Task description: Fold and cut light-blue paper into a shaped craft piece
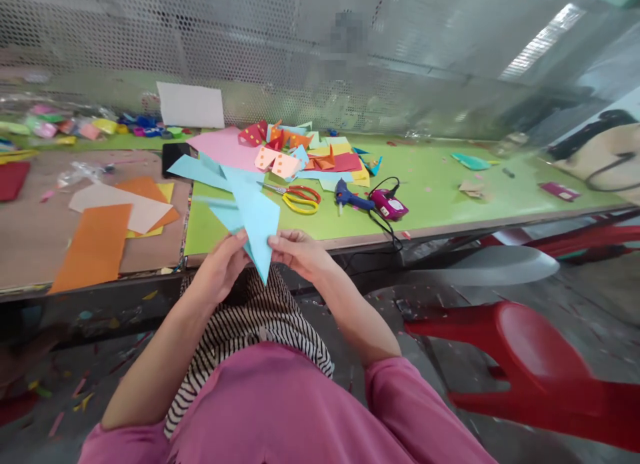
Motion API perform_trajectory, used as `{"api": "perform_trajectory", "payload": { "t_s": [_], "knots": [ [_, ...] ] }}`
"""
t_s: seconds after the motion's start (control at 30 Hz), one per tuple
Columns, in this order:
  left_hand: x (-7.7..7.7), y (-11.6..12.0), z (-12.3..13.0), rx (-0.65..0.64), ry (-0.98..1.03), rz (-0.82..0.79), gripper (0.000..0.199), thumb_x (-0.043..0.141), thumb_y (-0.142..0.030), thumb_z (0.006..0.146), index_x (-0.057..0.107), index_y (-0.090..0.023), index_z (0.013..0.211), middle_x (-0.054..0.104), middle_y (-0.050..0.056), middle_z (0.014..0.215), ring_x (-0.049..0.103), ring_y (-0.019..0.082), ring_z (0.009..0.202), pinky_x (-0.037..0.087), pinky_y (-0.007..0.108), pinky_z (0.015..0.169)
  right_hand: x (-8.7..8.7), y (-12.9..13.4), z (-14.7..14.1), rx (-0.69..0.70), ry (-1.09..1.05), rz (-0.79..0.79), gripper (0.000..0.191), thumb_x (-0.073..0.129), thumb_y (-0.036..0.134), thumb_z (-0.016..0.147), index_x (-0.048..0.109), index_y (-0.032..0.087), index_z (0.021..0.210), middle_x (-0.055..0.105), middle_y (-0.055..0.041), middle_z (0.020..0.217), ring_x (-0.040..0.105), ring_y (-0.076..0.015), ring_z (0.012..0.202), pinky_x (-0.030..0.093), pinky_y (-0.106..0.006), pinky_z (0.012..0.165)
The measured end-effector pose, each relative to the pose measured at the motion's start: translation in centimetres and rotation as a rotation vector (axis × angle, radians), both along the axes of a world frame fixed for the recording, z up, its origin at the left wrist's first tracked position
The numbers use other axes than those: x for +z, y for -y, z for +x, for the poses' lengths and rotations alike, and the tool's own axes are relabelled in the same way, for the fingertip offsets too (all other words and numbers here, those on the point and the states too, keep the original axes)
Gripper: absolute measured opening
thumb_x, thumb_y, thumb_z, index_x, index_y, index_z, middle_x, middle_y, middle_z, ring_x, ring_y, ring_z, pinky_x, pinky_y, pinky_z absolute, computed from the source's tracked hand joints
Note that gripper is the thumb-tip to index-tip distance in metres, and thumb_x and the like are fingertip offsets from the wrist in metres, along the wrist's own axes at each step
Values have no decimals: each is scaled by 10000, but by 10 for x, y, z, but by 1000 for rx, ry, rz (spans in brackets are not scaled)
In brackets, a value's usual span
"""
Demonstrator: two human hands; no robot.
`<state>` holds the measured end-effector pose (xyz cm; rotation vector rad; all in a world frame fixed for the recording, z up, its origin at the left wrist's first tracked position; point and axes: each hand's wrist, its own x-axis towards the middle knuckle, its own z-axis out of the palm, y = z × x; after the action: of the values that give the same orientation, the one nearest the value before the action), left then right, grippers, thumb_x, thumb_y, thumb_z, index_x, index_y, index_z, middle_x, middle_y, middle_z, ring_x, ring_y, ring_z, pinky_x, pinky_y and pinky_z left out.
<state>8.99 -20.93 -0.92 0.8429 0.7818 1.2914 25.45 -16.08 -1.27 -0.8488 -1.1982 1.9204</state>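
A piece of folded light-blue paper [253,214] is held up over the table's front edge, its pointed end toward me. My left hand [225,261] pinches its left side between thumb and fingers. On the opposite edge, my right hand [295,249] grips the paper the same way. Just beyond it lie scissors [300,199] with red and yellow handles. A blue glue gun [353,199] rests to their right, beside a purple box-shaped thing [390,204] with a black cord.
Behind is a pile of folded coloured paper [280,161] on a pink sheet [220,147]. Orange sheets [95,244] lie left, near a black phone-like object [175,161]. A red plastic chair [540,344] stands at right. Paper scraps litter the floor.
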Motion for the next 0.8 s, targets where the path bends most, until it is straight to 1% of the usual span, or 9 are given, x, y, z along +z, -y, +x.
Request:
{"api": "perform_trajectory", "payload": {
  "t_s": [0.17, 0.23, 0.3, 0.4, 0.47, 0.53, 0.67, 0.73, 0.8],
  "knots": [
    [-1, -1, 6, 40, -62, -47, 371, 832, -447, 669, 753, -158, 889, 800, 117, 924, 744, 321, 1027, 628, 412, 885, -10, -5, 0, 130, 78, 19, 494, 918, 619, 557, 703, 183, 644, 671, 38, 623, 597, -72, 590, 508, -218, 627],
    [-5, -2, 5, 142, -96, -54, 361, 862, -401, 651, 747, -155, 889, 798, 104, 911, 748, 296, 1004, 624, 390, 893, -6, -3, 4, 85, 161, 163, 505, 840, 676, 652, 718, 188, 692, 696, 18, 674, 612, -89, 638, 492, -226, 636],
    [-8, -6, 5, 307, -125, -39, 363, 880, -386, 635, 746, -170, 894, 797, 82, 922, 742, 272, 1015, 621, 364, 902, 0, 2, 6, -25, 283, 378, 503, 773, 700, 726, 725, 206, 804, 717, 9, 750, 626, -115, 692, 480, -248, 646],
    [-10, -11, 7, 467, -173, 12, 354, 887, -379, 638, 746, -180, 895, 794, 67, 977, 725, 261, 1076, 615, 356, 941, 7, 10, 4, -137, 478, 611, 461, 790, 661, 741, 683, 222, 835, 698, 1, 758, 606, -143, 673, 453, -286, 623],
    [-10, -12, 9, 458, -180, 27, 338, 878, -379, 662, 740, -171, 891, 789, 73, 1002, 716, 263, 1108, 609, 360, 965, 8, 10, 2, -177, 549, 702, 434, 764, 642, 785, 640, 227, 752, 652, 0, 689, 557, -143, 618, 427, -305, 599],
    [-9, -10, 7, 439, -159, -19, 349, 885, -362, 659, 734, -170, 908, 788, 75, 1012, 720, 258, 1093, 624, 343, 931, 5, 3, 2, -182, 532, 717, 440, 688, 642, 852, 608, 235, 703, 621, 3, 641, 524, -139, 583, 420, -314, 585],
    [-6, -7, -3, 325, -96, -194, 423, 906, -305, 615, 715, -189, 974, 784, 61, 1029, 746, 220, 878, 666, 285, 662, 6, -25, 13, -29, 503, 566, 491, 646, 677, 864, 582, 226, 682, 632, 19, 622, 529, -107, 557, 427, -276, 564],
    [-3, -9, -9, 291, -74, -250, 409, 896, -266, 620, 692, -193, 968, 776, 40, 954, 733, 193, 747, 661, 288, 569, 12, -44, 24, 12, 621, 586, 470, 587, 647, 921, 611, 212, 744, 687, -4, 700, 582, -111, 615, 448, -270, 606],
    [0, -12, -13, 313, -49, -289, 367, 871, -225, 637, 668, -189, 941, 758, 21, 880, 715, 173, 670, 662, 301, 540, 19, -66, 35, -17, 867, 691, 378, 494, 525, 1008, 675, 203, 929, 751, -53, 879, 658, -150, 760, 483, -295, 701]
  ]
}}
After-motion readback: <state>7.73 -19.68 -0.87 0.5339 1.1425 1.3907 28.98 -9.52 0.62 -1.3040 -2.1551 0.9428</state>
